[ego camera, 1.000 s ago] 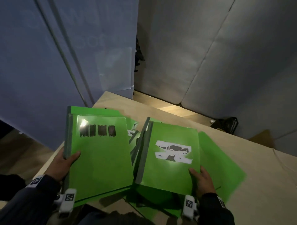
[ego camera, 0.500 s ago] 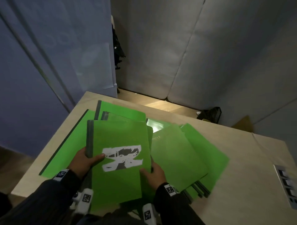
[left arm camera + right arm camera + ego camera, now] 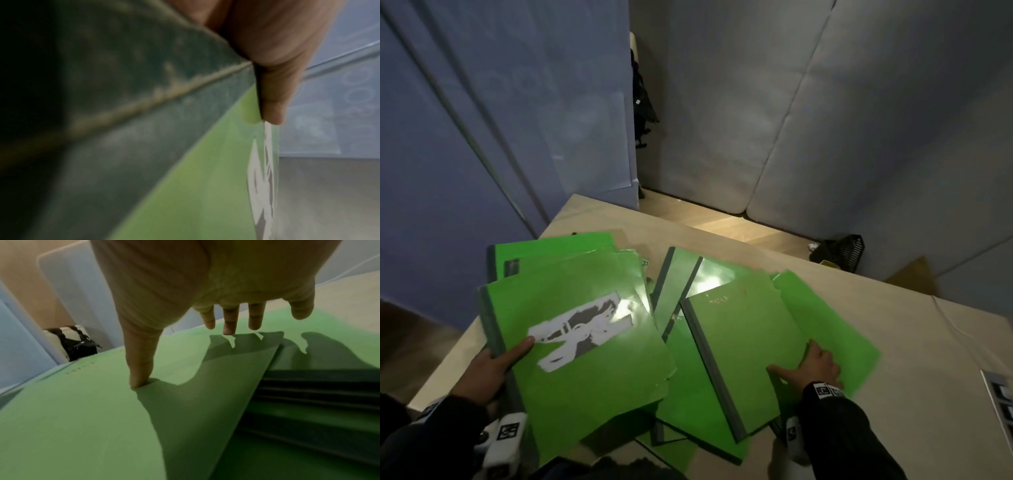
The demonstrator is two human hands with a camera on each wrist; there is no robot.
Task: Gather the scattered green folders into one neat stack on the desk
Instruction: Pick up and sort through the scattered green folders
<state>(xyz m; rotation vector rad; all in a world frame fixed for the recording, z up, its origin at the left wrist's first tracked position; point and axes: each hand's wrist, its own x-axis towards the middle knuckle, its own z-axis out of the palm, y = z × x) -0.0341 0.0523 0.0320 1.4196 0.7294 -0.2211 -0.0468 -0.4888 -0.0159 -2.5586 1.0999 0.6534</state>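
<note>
Lying on the left pile, the labelled folder (image 3: 585, 346) is gripped at its grey spine by the left hand (image 3: 486, 373), thumb on the cover. Beside it, the plain folder (image 3: 746, 346) sits under the right hand (image 3: 811, 368), fingers spread flat, on the bench (image 3: 928, 359).

The left hand's fingers (image 3: 482, 375) are hidden under the labelled folder (image 3: 585, 349); lower folders (image 3: 674, 377) are covered, and the label (image 3: 582, 330) is blurred.
</note>
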